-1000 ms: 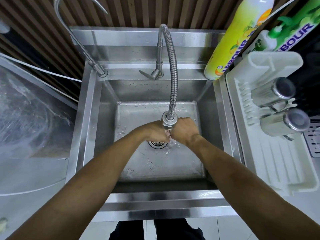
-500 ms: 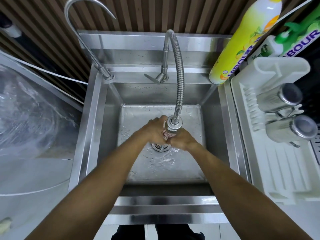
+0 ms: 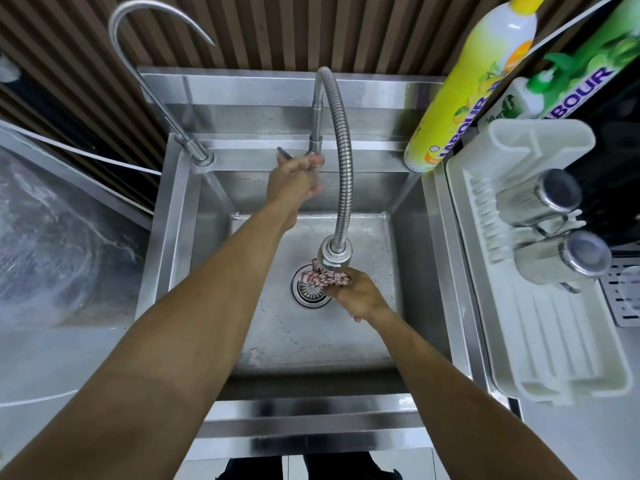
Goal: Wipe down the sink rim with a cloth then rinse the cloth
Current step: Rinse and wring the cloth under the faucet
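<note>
A bunched red-and-white patterned cloth sits just under the spray head of the flexible steel tap, over the drain. My right hand is closed on the cloth inside the steel sink. My left hand reaches to the back of the basin and rests on the tap lever, fingers wrapped around it. The sink floor is wet with drops. Whether water is running I cannot tell.
A thin gooseneck tap stands at the back left rim. A yellow dish-soap bottle and a green one stand back right. A white drying rack with two steel cups borders the right rim.
My left hand has let go of the cloth and moved up to the tap lever. My right hand keeps the cloth under the spray head.
</note>
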